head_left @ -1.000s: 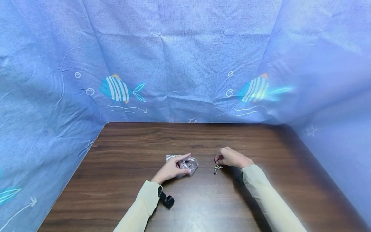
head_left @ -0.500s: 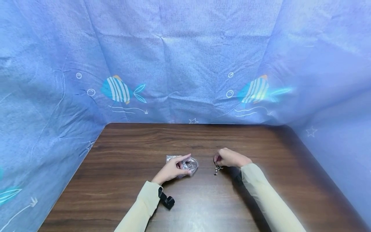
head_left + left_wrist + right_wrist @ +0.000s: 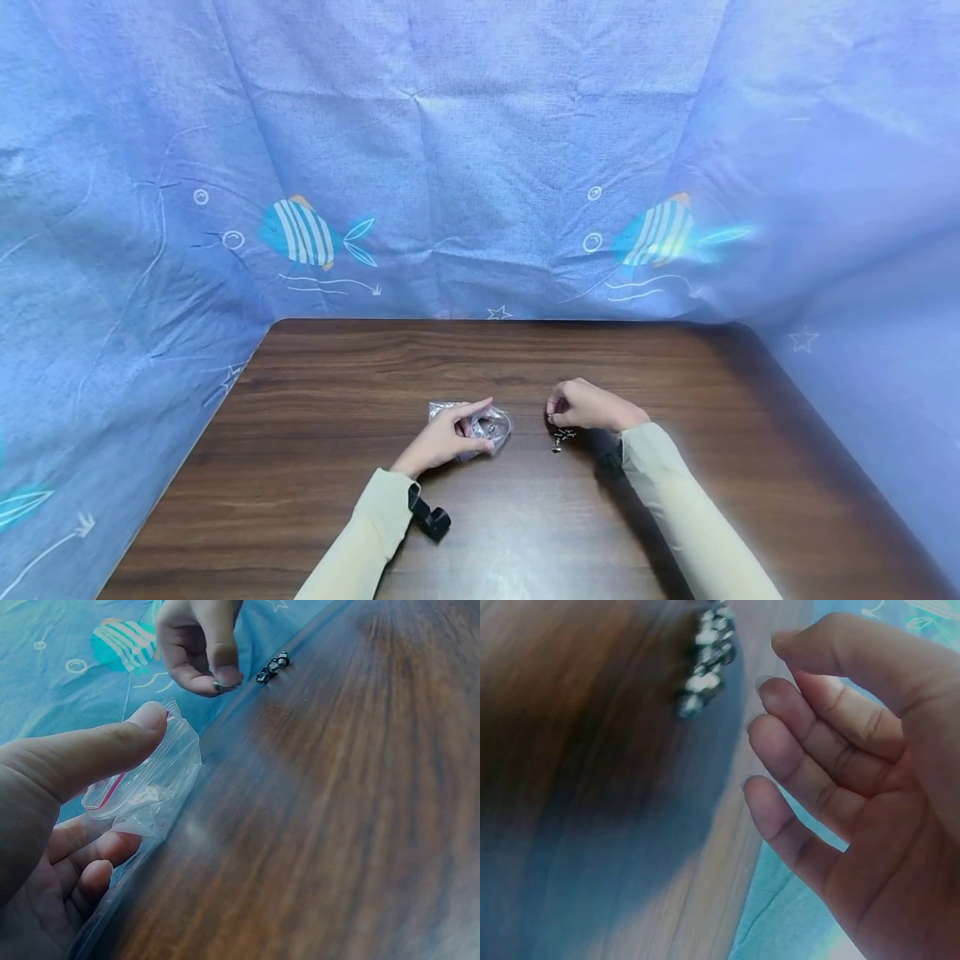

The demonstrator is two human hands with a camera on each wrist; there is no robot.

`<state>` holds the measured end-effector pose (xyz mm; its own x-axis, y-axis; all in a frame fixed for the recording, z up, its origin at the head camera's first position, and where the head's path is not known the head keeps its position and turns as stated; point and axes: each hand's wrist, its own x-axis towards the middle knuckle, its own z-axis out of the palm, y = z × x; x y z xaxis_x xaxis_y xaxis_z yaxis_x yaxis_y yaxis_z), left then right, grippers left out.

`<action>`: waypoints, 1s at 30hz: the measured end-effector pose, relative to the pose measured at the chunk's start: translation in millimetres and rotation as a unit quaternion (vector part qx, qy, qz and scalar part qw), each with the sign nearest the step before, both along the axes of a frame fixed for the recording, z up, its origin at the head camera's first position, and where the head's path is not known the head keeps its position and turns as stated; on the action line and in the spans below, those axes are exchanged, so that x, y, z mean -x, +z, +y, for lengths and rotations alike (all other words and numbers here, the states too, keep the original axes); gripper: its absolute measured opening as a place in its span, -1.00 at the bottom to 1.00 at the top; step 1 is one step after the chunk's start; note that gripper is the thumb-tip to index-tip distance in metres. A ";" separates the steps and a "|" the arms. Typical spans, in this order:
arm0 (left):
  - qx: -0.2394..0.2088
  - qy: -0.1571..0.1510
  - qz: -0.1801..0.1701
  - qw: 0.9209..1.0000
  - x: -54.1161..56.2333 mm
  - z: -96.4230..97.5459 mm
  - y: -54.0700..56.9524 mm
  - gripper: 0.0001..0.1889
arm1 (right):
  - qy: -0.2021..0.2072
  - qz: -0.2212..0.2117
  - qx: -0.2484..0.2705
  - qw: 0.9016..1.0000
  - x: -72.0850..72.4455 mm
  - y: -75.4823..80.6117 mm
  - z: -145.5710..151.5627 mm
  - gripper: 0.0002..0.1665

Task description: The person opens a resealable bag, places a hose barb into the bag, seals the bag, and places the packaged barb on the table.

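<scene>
My left hand (image 3: 442, 433) holds a clear zip bag (image 3: 176, 776) with a red stripe by its mouth, thumb on one side and fingers on the other. The bag's mouth gapes, and something small and pale shows through the plastic. My right hand (image 3: 592, 407) pinches a small screw-like metal piece (image 3: 218, 687) between thumb and index finger; most of it is hidden by the fingertips. Just below that hand, a little heap of shiny screw-like metal pieces (image 3: 562, 437) lies on the table, blurred in the right wrist view.
Both hands work over a dark wood-grain table (image 3: 330, 375). A blue cloth (image 3: 487, 150) printed with fish hangs behind it and along the sides. On the left wrist sits a black camera mount (image 3: 431, 517).
My right hand has shifted slightly left, away from the heap, with a small metal piece at its fingertips. My left hand and the bag have stayed put.
</scene>
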<state>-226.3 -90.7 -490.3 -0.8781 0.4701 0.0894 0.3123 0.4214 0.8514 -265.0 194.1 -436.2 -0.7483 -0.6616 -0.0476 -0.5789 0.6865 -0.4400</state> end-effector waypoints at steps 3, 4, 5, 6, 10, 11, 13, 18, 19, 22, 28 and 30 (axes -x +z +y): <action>-0.003 0.000 0.000 1.000 0.0 -0.4 0.0 -0.27 | -0.007 0.000 0.006 1.000 -1.6 4.5 -5.2 -0.96; -0.003 -0.001 0.001 1.000 0.0 -0.5 0.0 -0.27 | -0.010 -0.003 0.008 1.000 -2.2 5.9 -7.2 -0.97; -0.003 -0.001 0.001 1.000 -0.1 -0.6 -0.2 -0.26 | -0.013 -0.007 0.013 1.000 -3.0 7.6 -9.0 -0.96; -0.003 -0.002 0.000 1.000 -0.1 -0.6 -0.4 -0.26 | -0.014 -0.010 0.016 1.000 -3.8 9.1 -10.8 -0.97; -0.003 -0.006 -0.004 1.000 -0.5 -0.3 -0.6 -0.26 | -0.014 -0.013 0.034 0.999 -5.5 12.4 -17.5 -0.96; -0.003 -0.007 -0.003 1.000 -0.5 -0.2 -0.5 -0.26 | -0.011 -0.009 0.038 0.999 -5.6 12.9 -19.2 -0.95; -0.003 -0.006 -0.003 1.000 -0.6 0.0 0.0 -0.27 | -0.006 -0.001 0.044 0.999 -5.9 14.1 -23.0 -0.95; -0.004 -0.002 0.000 1.000 -0.7 0.0 1.1 -0.28 | 0.001 0.008 0.060 0.998 -6.9 17.0 -34.6 -0.96; -0.004 -0.002 0.000 1.000 -0.6 0.0 1.1 -0.28 | 0.001 0.009 0.063 0.998 -7.2 17.1 -37.1 -0.96; -0.004 -0.002 0.001 1.000 -0.3 0.2 0.8 -0.29 | 0.010 0.015 0.072 0.997 -7.8 17.1 -43.8 -0.97; -0.004 -0.002 -0.002 1.000 -0.4 0.0 -0.1 -0.29 | 0.019 0.024 0.076 0.997 -9.2 16.5 -53.8 -0.96; -0.003 -0.001 -0.002 1.000 -0.5 -0.3 -0.4 -0.29 | 0.021 0.024 0.075 0.997 -9.2 15.8 -56.0 -0.96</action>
<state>-225.7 -91.1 -490.7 -0.8774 0.4716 0.0882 0.3093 0.4155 0.8554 -255.8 138.0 -420.5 -0.7188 -0.6894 0.0898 -0.6290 0.5899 -0.5064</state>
